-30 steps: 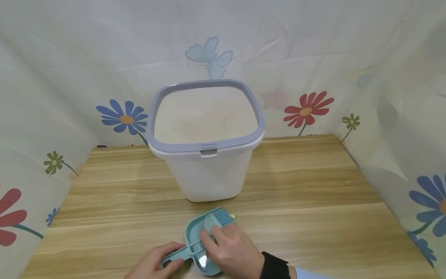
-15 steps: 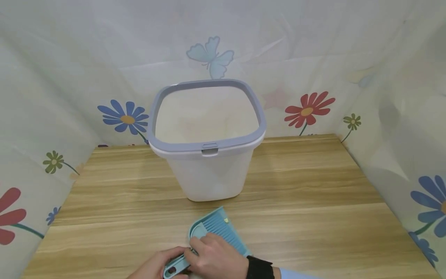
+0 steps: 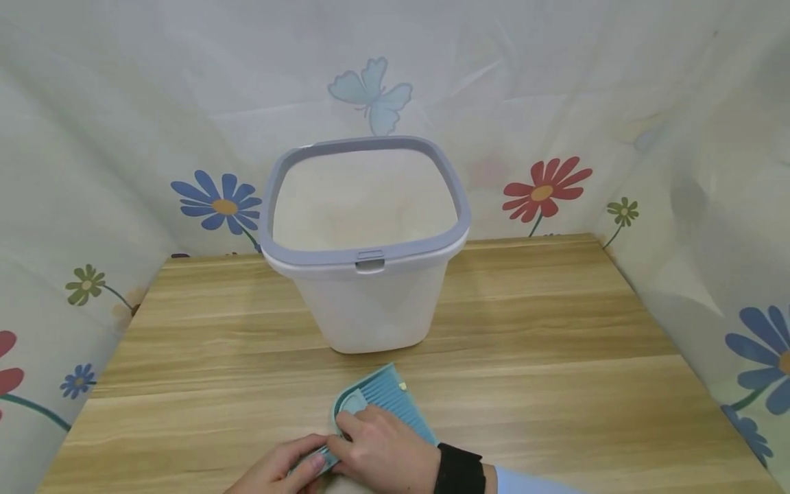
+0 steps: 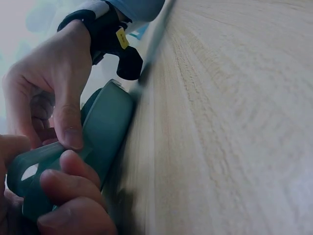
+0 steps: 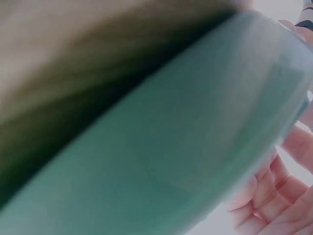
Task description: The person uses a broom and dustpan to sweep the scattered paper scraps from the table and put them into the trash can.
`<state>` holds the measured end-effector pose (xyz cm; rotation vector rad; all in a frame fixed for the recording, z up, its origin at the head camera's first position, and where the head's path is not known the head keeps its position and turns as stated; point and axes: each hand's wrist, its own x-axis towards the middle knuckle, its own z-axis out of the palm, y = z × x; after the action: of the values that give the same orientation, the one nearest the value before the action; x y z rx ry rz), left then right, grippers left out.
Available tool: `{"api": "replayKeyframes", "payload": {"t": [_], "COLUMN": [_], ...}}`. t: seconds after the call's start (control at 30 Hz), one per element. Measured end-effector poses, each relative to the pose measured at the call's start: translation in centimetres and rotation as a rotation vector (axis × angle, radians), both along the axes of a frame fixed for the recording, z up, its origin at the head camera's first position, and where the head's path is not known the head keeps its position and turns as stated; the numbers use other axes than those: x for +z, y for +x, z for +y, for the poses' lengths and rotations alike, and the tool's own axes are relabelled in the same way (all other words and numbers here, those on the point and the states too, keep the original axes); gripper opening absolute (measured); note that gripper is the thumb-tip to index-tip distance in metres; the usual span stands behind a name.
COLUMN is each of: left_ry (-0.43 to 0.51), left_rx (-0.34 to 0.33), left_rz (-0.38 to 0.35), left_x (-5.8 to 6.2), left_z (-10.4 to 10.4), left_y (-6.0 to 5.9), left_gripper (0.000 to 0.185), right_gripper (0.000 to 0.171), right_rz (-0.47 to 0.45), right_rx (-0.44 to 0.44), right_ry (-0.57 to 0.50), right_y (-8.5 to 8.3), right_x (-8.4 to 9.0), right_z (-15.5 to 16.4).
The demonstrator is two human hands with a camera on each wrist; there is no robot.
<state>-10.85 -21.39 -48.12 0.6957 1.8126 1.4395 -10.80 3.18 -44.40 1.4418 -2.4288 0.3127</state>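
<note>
The teal dustpan (image 3: 385, 405) now lies flatter on the counter (image 3: 555, 384) just before the white bin (image 3: 364, 274), drawn nearer the person, its handle pinched by the left hand (image 3: 280, 470) while the right hand (image 3: 382, 453) grips its rim, so both fingers remain clenched on it.

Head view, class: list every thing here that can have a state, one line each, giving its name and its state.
Bin: upright on the table, lid off, mouth open, grey rim on.
Teal dustpan: low on the table in front of the bin, ribbed face up, held by both hands.
Left hand: fingers curled round the dustpan's handle.
Right hand: fingers gripping the dustpan near its handle.
Table: bears the bin and dustpan.
</note>
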Motion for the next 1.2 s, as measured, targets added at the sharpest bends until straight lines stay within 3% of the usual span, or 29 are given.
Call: {"api": "replayKeyframes", "payload": {"t": [0.17, 0.37, 0.43, 0.53, 0.6, 0.67, 0.77, 0.87, 0.93, 1.03, 1.2], "left_ry": [-0.003, 0.058, 0.026, -0.107, -0.170, -0.214, -0.241, -0.250, -0.247, -0.237, -0.229], "left_rx": [0.040, 0.061, 0.071, 0.115, 0.135, 0.153, 0.158, 0.159, 0.158, 0.153, 0.155], "left_rz": [0.004, -0.036, -0.049, -0.014, 0.017, 0.060, 0.078, 0.088, 0.085, 0.085, 0.063], "left_x": [-0.2, -0.4, -0.2, 0.0, 0.1, 0.1, 0.1, 0.2, 0.2, 0.2, 0.2], "left_z": [0.0, -0.5, -0.5, -0.6, -0.6, -0.7, -0.7, -0.7, -0.6, -0.6, -0.6], "left_y": [0.1, 0.1, -0.1, -0.3, -0.4, -0.5, -0.6, -0.7, -0.7, -0.7, -0.6], "left_gripper": [0.042, 0.046, 0.046, 0.043, 0.043, 0.042, 0.042, 0.041, 0.041, 0.041, 0.043], "right_gripper": [0.016, 0.020, 0.027, 0.033, 0.028, 0.025, 0.028, 0.027, 0.023, 0.020, 0.013], "right_rz": [0.058, 0.282, 0.368, 0.437, 0.408, 0.319, 0.172, 0.127, 0.145, 0.160, 0.092], "right_rx": [0.013, -0.003, -0.016, -0.024, -0.003, 0.030, 0.075, 0.070, 0.028, -0.120, -0.375], "right_ry": [0.016, 0.019, -0.016, -0.090, -0.150, -0.210, -0.284, -0.381, -0.479, -0.613, -0.613], "right_y": [0.1, 0.6, 0.7, 1.0, 1.3, 1.7, 2.0, 1.7, 1.3, 0.6, -0.5], "right_x": [0.4, 2.1, 2.5, 3.1, 3.4, 3.7, 4.0, 4.1, 4.1, 4.1, 3.9], "right_z": [0.3, 1.4, 2.1, 3.4, 4.4, 5.3, 6.7, 8.1, 8.9, 10.0, 10.8]}}
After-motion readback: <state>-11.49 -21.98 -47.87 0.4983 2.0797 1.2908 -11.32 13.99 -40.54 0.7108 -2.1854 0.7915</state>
